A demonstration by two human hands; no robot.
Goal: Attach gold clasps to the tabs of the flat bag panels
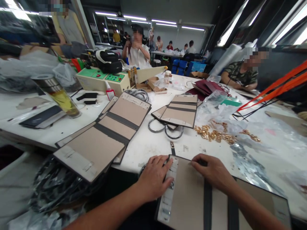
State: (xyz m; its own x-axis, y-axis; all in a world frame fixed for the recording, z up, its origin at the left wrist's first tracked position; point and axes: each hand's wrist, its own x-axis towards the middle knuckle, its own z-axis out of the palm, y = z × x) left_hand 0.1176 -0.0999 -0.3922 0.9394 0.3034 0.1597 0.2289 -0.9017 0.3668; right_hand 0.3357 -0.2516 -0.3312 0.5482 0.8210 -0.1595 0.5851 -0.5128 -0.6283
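Note:
A flat tan board panel with dark strips (189, 198) lies at the near edge of the white table (153, 143). My left hand (154, 177) rests on its left end, fingers curled over a pale strip with a small metal fitting. My right hand (213, 171) presses on the panel's top edge, fingers bent down on it. A small dark strap piece (172, 147) lies just beyond the panel.
Stacks of similar panels (105, 134) (181, 110) lie left and centre. A pile of gold metal fittings (216, 134) sits to the right among clear plastic bags. A glass jar (59, 95), a cream machine (103, 80) and seated people lie beyond. Orange straps (275, 89) cross at right.

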